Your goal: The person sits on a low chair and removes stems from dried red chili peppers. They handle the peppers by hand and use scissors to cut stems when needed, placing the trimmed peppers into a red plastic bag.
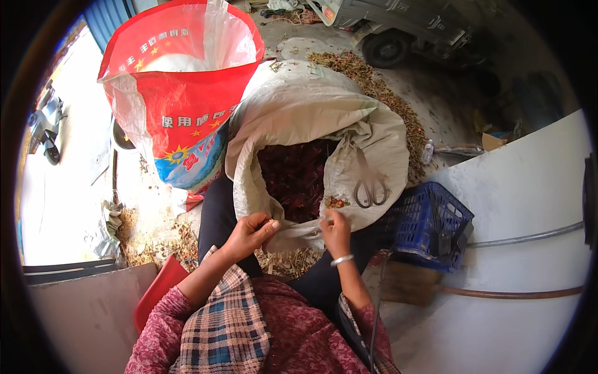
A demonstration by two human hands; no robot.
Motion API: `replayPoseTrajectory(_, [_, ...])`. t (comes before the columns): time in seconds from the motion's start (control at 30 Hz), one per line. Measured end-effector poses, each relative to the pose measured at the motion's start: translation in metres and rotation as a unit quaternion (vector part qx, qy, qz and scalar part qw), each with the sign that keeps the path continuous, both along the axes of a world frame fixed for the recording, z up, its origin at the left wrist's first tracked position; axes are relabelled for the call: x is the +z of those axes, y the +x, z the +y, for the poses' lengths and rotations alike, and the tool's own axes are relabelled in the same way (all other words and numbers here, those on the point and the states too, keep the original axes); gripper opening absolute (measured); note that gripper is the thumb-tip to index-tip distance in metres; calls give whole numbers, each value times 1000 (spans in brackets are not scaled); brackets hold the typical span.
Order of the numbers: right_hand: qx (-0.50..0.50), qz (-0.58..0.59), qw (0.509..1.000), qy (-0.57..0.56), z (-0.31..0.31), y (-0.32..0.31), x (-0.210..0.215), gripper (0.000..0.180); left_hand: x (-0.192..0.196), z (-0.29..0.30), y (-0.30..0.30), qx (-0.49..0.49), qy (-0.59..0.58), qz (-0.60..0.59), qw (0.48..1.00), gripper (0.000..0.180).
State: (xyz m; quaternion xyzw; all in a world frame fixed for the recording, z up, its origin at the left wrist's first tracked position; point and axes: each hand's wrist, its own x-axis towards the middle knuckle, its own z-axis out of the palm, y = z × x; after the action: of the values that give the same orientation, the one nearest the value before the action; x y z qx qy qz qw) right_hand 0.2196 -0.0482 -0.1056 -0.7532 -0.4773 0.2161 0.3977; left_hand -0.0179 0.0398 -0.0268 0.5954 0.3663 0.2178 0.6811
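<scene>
A white woven sack point(367, 124) stands between my knees with its mouth rolled open toward me. Dark red contents point(293, 174), which look like dried chillies, fill its inside. At the near rim my left hand point(252, 234) is closed, with thumb and fingers pinching the sack's edge. My right hand point(336, 234), with a silver bangle on the wrist, pinches the same rim a little farther right. On the folded right side of the sack lie dark-handled scissors point(370, 192), their blades pointing away from me. Close by the right fingers is a small heap of reddish-orange bits point(337, 202).
A tall red, white and blue bag point(187, 93) stands open at far left. To the right are a blue plastic crate point(430, 227) and a pale panel point(523, 187). Plant scraps point(374, 84) cover floor behind the sack. A three-wheeled vehicle's wheel point(386, 48) is at the back.
</scene>
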Motion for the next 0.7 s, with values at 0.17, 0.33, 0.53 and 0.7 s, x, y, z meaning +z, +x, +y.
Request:
replayPoseTrajectory(0.17, [-39,-268,954,-132,36,39,-43,19,-11,-4,7,-31,2,27,999,28])
replayPoseTrajectory(0.33, [-17,-307,902,-304,52,45,-60,19,-13,1,7,-29,-14,64,997,27])
replayPoseTrajectory(0.53, [147,18,984,-100,29,34,-23,25,-24,4,5,-22,-2,98,995,27])
replayPoseTrajectory(0.7, [232,84,961,-123,13,-3,-37,59,-34,2,18,2,52,78,996,31])
